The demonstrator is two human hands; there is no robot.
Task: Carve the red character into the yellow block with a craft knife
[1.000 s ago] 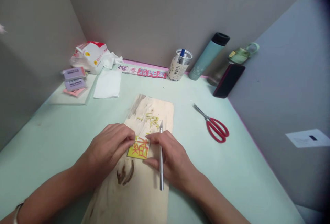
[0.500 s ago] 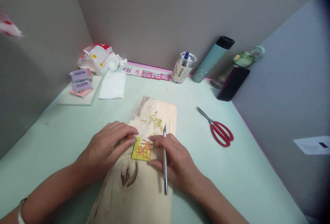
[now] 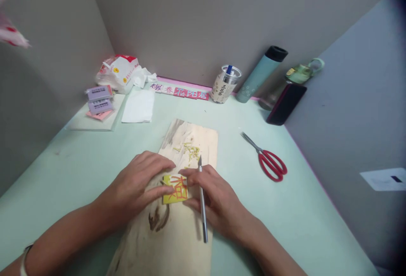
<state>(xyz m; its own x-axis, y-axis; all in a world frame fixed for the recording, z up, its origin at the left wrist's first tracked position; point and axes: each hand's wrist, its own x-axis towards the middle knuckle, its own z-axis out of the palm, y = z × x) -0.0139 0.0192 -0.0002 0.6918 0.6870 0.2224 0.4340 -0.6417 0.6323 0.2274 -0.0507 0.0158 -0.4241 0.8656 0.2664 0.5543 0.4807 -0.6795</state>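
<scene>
Head cam: row of character cards (image 3: 192,93) along the table's (image 3: 285,216) far edge, 春 is legible. Clear jar (image 3: 223,89) by the same edge has a label starting w/ 三, rest iffy. Print on the wrapped blocks (image 3: 100,93) near the far left corner is too tiny.

Yellow block (image 3: 180,192) w/ an orange character sits btwn the hands, over the wooden board (image 3: 187,233) — can't tell if it's fully flat. L hand (image 3: 138,178): thumb over its face, forefinger spread away past its far edge. R hand (image 3: 214,191): fingertips at its right edge, craft knife (image 3: 203,212) tucked in the grip. L thumb hides part of the character; board's near end is cut off.
</scene>
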